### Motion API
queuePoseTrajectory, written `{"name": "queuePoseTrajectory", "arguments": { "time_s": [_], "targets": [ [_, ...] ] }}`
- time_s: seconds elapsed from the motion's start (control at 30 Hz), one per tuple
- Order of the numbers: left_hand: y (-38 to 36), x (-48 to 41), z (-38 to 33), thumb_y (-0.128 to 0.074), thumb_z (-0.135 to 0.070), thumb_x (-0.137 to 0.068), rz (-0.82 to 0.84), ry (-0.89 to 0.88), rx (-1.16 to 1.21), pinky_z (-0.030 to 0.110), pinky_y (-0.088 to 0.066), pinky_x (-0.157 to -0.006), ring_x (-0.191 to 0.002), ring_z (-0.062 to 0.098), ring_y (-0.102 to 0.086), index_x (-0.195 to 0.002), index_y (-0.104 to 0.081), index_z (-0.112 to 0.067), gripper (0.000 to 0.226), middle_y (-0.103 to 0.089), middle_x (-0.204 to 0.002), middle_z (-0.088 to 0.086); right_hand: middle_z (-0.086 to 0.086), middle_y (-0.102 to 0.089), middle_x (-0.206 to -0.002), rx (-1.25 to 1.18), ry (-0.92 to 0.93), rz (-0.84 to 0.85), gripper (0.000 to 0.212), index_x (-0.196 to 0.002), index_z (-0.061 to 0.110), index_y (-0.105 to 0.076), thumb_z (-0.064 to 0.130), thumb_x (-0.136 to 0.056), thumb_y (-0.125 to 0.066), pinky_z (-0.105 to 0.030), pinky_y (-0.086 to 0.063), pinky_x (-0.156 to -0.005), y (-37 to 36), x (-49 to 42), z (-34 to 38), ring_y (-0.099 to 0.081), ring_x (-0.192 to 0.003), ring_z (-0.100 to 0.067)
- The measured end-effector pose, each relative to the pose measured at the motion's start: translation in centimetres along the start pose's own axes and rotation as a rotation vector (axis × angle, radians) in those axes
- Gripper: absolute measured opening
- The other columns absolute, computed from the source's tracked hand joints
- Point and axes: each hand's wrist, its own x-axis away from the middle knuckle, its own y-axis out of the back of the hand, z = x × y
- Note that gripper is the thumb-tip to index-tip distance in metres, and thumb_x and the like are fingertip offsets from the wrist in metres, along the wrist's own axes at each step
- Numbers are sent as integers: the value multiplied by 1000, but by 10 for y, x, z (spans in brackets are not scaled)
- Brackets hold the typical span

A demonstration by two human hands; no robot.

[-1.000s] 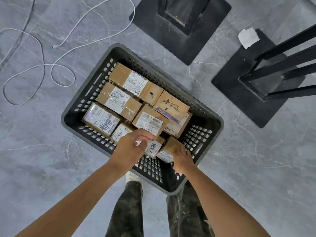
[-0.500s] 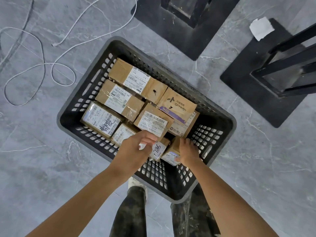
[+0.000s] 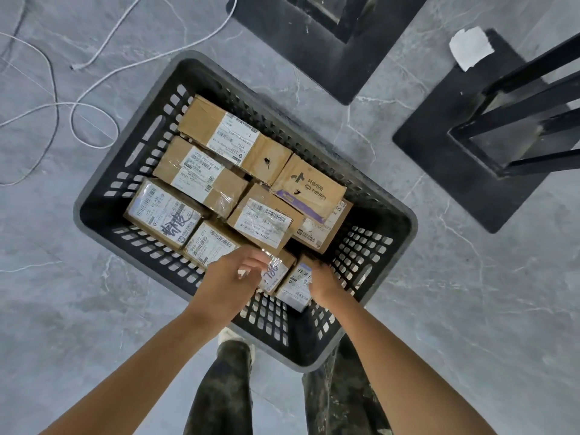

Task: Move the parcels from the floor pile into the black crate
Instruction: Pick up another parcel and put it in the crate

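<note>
We were at the placing step, both hands down inside the black crate (image 3: pixel 125 142), which stood on the floor with a layer of parcels (image 3: pixel 201 174) already in it. Our left hand (image 3: pixel 230 279) curled its fingers onto the parcel marked 786 (image 3: pixel 274 274) by the near wall. Just right of it, our right hand (image 3: pixel 323 282) pinched a small labelled parcel (image 3: pixel 295 288), tilted in the near corner. No floor pile showed. Next, we judged, both parcels needed seating flat before we let go.

White cable (image 3: pixel 72 103), two black stand bases (image 3: pixel 314 58), paper scrap (image 3: pixel 469 47).
</note>
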Motion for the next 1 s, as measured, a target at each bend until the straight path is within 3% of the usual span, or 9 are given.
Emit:
{"name": "queuePoseTrajectory", "arguments": {
  "time_s": [0.07, 0.17, 0.27, 0.37, 0.43, 0.53, 0.67, 0.83, 1.0],
  "targets": [
    [6, 2, -12, -49, -5, -91, -5, -24, -35, 12, -40, -82, -100, -1, -58, -100, -64, -27, 28, -66, -98, -15, -24, -19, -152, -53, 0, 10, 58, -147, 7, -22, 9, -96, -49, -37, -37, -110, 7, 15, 1, -34, -138, -34],
    [20, 13, -45, -49, -8, -92, -16, -121, -159, 7, -41, -76, -98, 2, -60, -101, -62, -28, 25, -65, -100, -16, -19, -39, -139, -134, 100, -50, 40, -138, 3, -38, 13, -99, -43, -36, -43, -104, 41, 49, 7, -46, -125, -29],
    [47, 30, -97, -49, -13, -92, -45, -256, -315, 16, -50, -73, -91, 10, -64, -105, -59, -31, 24, -63, -108, -15, -18, -55, -121, -206, 206, -163, 29, -121, -1, -53, 14, -100, -41, -37, -48, -94, 103, 98, 24, -56, -111, -29],
    [77, 60, -164, -48, -11, -92, -89, -418, -420, 21, -47, -84, -104, 7, -58, -108, -60, -26, 24, -64, -111, -9, -20, -66, -110, -282, 312, -283, 28, -115, -1, -58, 13, -99, -41, -42, -53, -84, 178, 165, 49, -64, -98, -33],
    [97, 89, -215, -48, -10, -92, -125, -510, -472, 28, -49, -88, -105, 11, -58, -111, -61, -22, 26, -65, -110, -5, -19, -68, -108, -328, 369, -375, 28, -119, 4, -58, 15, -100, -41, -40, -52, -86, 232, 222, 67, -65, -98, -33],
    [126, 148, -297, -47, -11, -92, -181, -638, -497, 33, -48, -90, -103, 15, -57, -114, -59, -23, 28, -62, -113, -3, -14, -66, -117, -437, 474, -561, 30, -125, 6, -57, 15, -99, -44, -22, -45, -88, 310, 324, 86, -63, -108, -25],
    [160, 248, -405, -47, -11, -93, -290, -846, -518, 36, -47, -86, -100, 16, -55, -113, -58, -23, 26, -60, -107, -3, -13, -70, -108, -492, 584, -838, 26, -121, 7, -59, 14, -98, -48, -30, -46, -91, 393, 489, 94, -64, -105, -24],
    [172, 375, -530, -48, -13, -92, -319, -1170, -489, 26, -41, -88, -107, 9, -51, -110, -57, -25, 24, -62, -108, -12, -4, -71, -93, -563, 643, -1151, 21, -113, 12, -63, 15, -97, -50, -25, -47, -91, 437, 700, 56, -66, -94, -12],
    [117, 481, -612, -47, -16, -90, -208, -1395, -440, 3, -33, -80, -101, -8, -46, -110, -53, -36, 29, -55, -107, -23, 1, -72, -91, -638, 519, -1481, 19, -107, 17, -66, 15, -97, -50, -25, -50, -89, 412, 860, -47, -67, -94, -9]
  ]
}}
